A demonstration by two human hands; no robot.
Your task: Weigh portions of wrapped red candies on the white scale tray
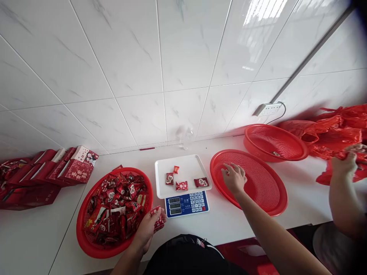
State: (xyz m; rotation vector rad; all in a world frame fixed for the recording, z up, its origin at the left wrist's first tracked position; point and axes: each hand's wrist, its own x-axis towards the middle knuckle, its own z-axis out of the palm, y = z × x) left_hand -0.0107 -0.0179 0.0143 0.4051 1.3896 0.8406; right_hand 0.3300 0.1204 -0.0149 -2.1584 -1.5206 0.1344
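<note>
My left hand [148, 228] is closed around small red candy packets [158, 221], just right of a red basket [81, 229] heaped with wrapped candies [120, 206]. My right hand [235, 178] hovers over the left part of a wide, shallow red basket [266, 191], its fingers loosely bent and apart, with nothing visible in them. Between the two hands stands a digital scale [187, 204] with a blue keypad panel. On its white tray [183, 162] lie several red packets, among them a small orange-red one [176, 169].
Another red basket [258, 154] with a small item inside sits behind. Red plastic bags [338, 130] lie at right, where another person's hands [345, 164] touch them. Red gift boxes [77, 166] line the left. A power strip [268, 109] hangs on the tiled wall.
</note>
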